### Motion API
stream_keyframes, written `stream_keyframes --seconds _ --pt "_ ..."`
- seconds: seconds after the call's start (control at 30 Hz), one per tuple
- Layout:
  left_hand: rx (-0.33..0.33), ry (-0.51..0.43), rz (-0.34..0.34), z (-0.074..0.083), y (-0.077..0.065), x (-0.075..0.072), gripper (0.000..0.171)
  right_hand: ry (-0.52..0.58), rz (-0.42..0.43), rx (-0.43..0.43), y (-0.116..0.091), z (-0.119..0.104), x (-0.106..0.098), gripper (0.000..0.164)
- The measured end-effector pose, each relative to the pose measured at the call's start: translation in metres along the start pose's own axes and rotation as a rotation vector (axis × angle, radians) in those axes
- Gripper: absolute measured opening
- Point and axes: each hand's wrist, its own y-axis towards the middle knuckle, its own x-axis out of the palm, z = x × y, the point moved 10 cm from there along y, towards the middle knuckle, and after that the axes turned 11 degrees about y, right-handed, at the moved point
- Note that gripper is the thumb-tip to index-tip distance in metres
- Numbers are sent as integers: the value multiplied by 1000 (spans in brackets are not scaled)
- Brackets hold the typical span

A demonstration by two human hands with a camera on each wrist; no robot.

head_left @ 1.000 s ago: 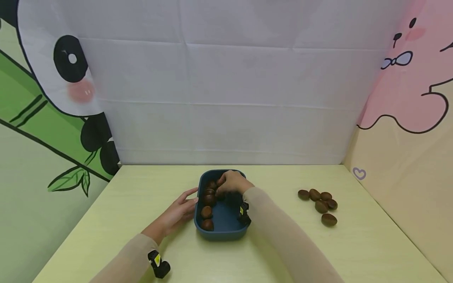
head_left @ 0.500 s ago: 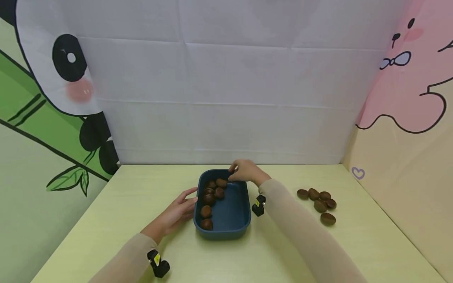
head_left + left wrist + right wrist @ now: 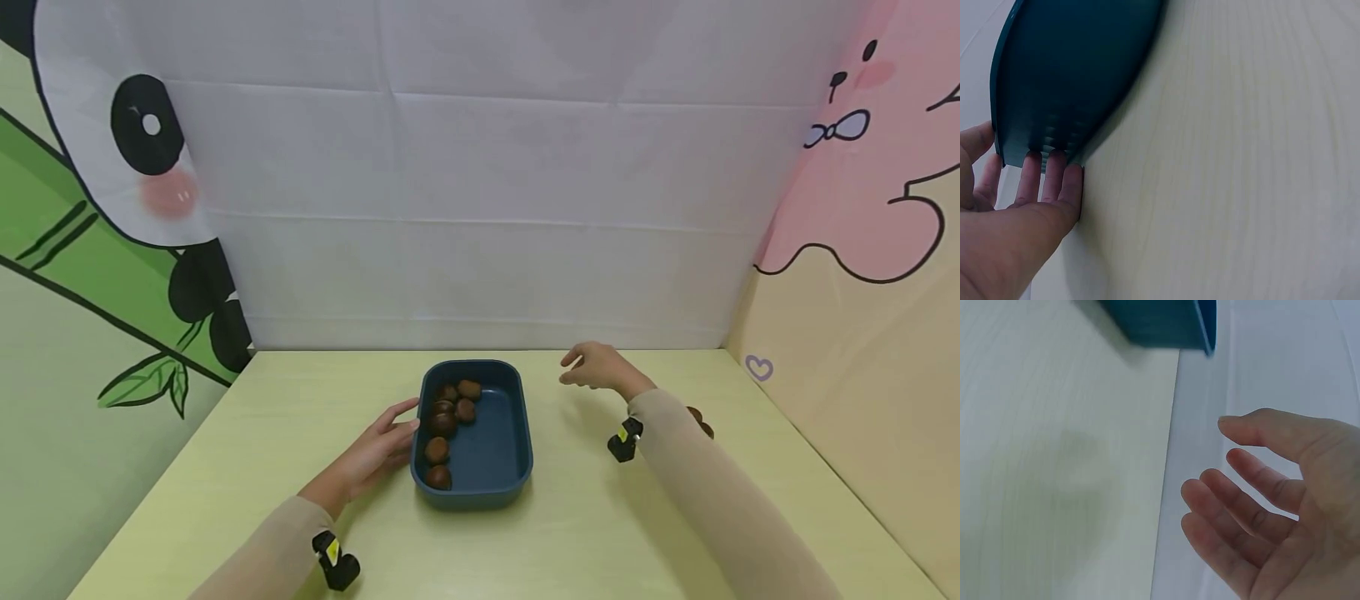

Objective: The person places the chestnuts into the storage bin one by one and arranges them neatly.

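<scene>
A dark blue rectangular container (image 3: 487, 500) stands on the table, with several brown chestnuts (image 3: 442, 424) grouped along its left side. My left hand (image 3: 375, 450) touches the container's left wall with extended fingers; in the left wrist view the fingertips (image 3: 1055, 157) press against the side. To the right of the container, my right hand (image 3: 603, 367) is in the air above the table. It holds nothing, and its fingers (image 3: 1216, 506) are loosely bent with the thumb apart. More chestnuts (image 3: 695, 414) lie at the right, mostly hidden behind the right sleeve.
The pale wooden table (image 3: 480, 558) meets a white cloth backdrop (image 3: 487, 208) at its far edge. Printed cartoon panels flank it, a panda (image 3: 135, 183) on the left and a pink animal (image 3: 855, 192) on the right. Each wrist wears a small black camera (image 3: 626, 439).
My right hand has come out of the container and moved right, off past its rim. The sleeve now covers most of the loose chestnuts. The left hand and container have stayed put.
</scene>
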Motion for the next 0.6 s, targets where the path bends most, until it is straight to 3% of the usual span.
stream_keyframes --seconds 0.27,0.6 --pt "2 3 -5 -1 0 0 63 -25 29 102 -26 58 -33 42" --pt "1 3 1 -1 0 -1 61 -92 29 156 -49 90 -46 43"
